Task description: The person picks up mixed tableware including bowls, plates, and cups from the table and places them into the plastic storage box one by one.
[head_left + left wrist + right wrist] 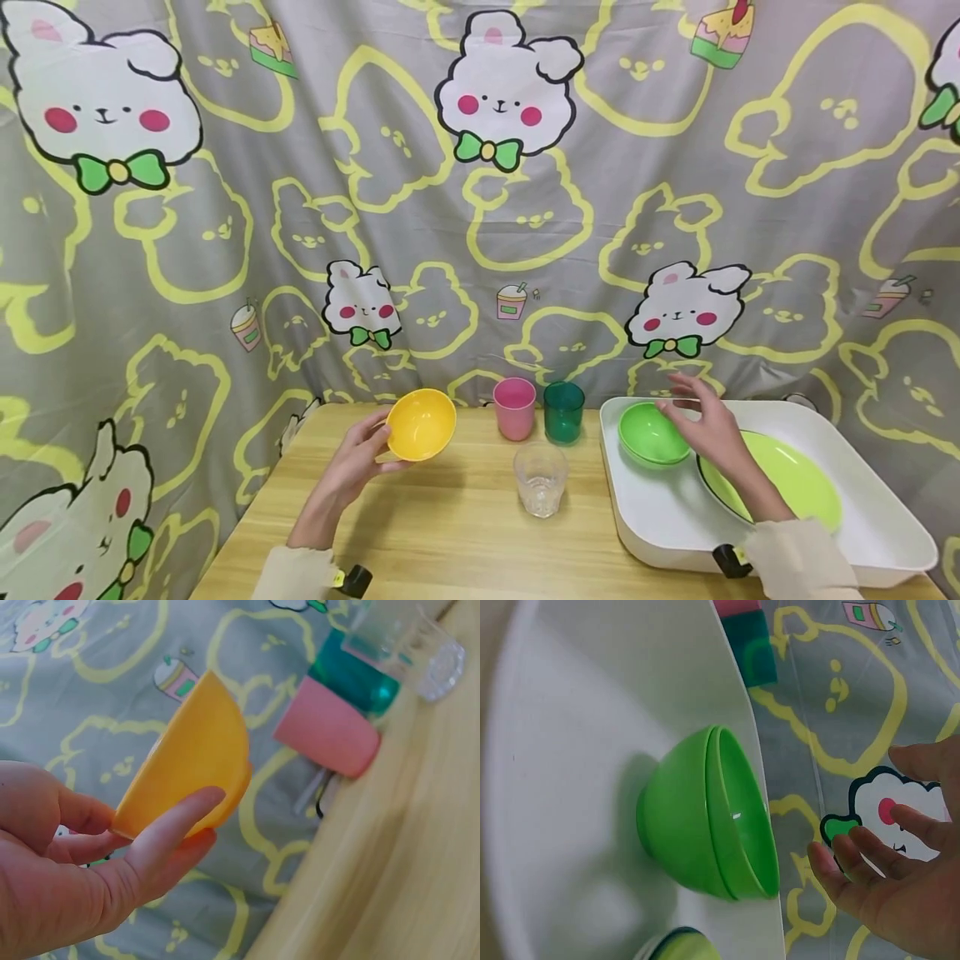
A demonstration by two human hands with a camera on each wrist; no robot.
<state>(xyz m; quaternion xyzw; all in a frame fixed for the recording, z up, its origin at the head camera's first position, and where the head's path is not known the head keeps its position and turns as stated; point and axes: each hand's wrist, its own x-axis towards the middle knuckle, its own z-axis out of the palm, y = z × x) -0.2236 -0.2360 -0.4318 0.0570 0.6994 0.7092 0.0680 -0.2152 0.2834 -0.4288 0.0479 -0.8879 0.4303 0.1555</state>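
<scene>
The head camera looks forward and down over the counter to the curtain. The wrist cameras sit closer, tilted: the left sees the yellow bowl side-on, the right the green bowls mid-frame. Both catch the pink cup, upper right and top edge respectively, which the head view shares.

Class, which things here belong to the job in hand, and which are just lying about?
Likely in the job:
yellow bowl, in left hand
green bowls, near right hand
white tray

Probably lying about:
pink cup
teal cup
glass
plate
</scene>
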